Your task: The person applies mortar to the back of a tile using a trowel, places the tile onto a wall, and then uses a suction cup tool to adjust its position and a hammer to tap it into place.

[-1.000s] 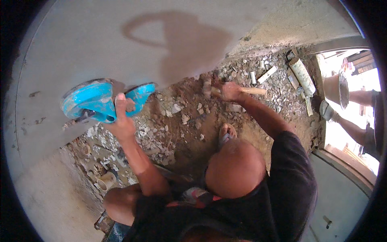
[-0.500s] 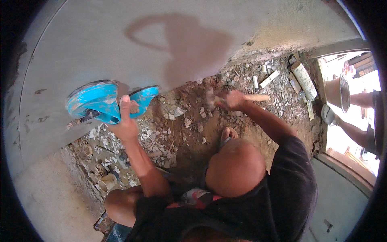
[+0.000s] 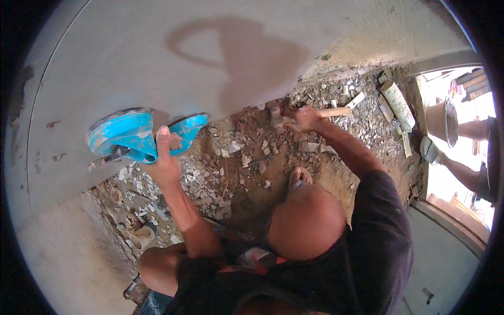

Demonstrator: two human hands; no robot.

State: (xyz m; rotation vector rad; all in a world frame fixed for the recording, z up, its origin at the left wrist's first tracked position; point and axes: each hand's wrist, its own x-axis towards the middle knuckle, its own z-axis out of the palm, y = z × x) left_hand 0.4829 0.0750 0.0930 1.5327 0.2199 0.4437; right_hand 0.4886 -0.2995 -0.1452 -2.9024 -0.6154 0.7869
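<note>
A turquoise double-disc suction lifter (image 3: 118, 134) sits against the large grey panel (image 3: 131, 58) on the left. My left hand (image 3: 167, 160) is closed around its handle, thumb upward, the fingers partly hidden by the lifter. In my right hand (image 3: 306, 119) is a hammer (image 3: 335, 112) with a pale wooden handle. Its greyish head (image 3: 276, 116) is close to the panel's lower edge, above rubble; I cannot tell whether it touches the panel.
Broken rubble (image 3: 186, 184) covers the dirt floor along the wall. A long pale pipe piece (image 3: 398, 105) lies at the right. Past the doorway, another person's leg (image 3: 462, 170) shows beside a bucket (image 3: 438, 123). A short pipe end (image 3: 140, 240) rests at the lower left.
My right hand and the hammer have moved a little upward in the view, toward the panel's lower edge. My left hand stays on the suction lifter.
</note>
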